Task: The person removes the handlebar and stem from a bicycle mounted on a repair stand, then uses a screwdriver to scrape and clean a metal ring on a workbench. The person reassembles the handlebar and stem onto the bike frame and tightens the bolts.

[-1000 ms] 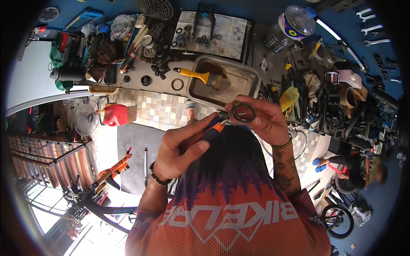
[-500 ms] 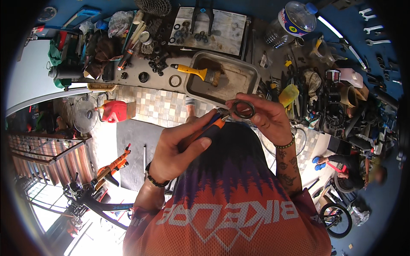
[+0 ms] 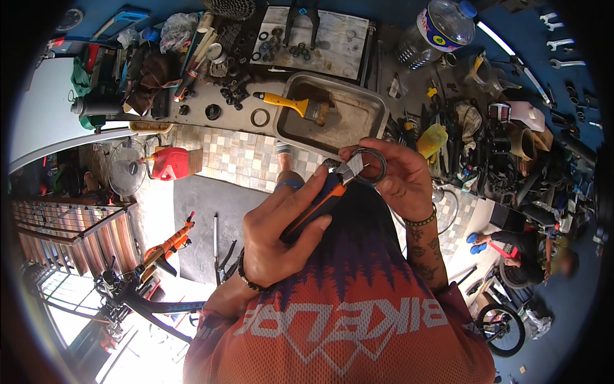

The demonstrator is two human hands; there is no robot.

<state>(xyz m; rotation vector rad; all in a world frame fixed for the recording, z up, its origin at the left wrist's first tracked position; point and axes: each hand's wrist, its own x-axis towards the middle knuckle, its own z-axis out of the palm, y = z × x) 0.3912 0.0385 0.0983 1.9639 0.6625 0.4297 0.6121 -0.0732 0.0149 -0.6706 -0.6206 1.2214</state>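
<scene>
My left hand [image 3: 281, 237] is closed on an orange, blue and black tool [image 3: 323, 205] with a flat silver head, like a cutter. Its head touches a dark metal ring [image 3: 380, 168], which my right hand [image 3: 403, 185] pinches between bent fingers and thumb, above my lap. Just beyond them on the bench sits a steel tray [image 3: 332, 141] with a yellow-handled brush [image 3: 281, 100] lying in it. Left of the tray is a loose ring [image 3: 260, 125], near small dark parts [image 3: 236, 91].
The bench holds a plastic bottle [image 3: 435, 29], a parts board [image 3: 332, 57] and cluttered tools at both sides. Below are a fan [image 3: 128, 169], red jerrycan [image 3: 173, 163] and bikes [image 3: 121, 294]. Another person [image 3: 524, 249] is seated at the right.
My left hand has shifted slightly rightward and turned, showing more of the tool's silver head at the ring. The ring in my right hand has tilted a little.
</scene>
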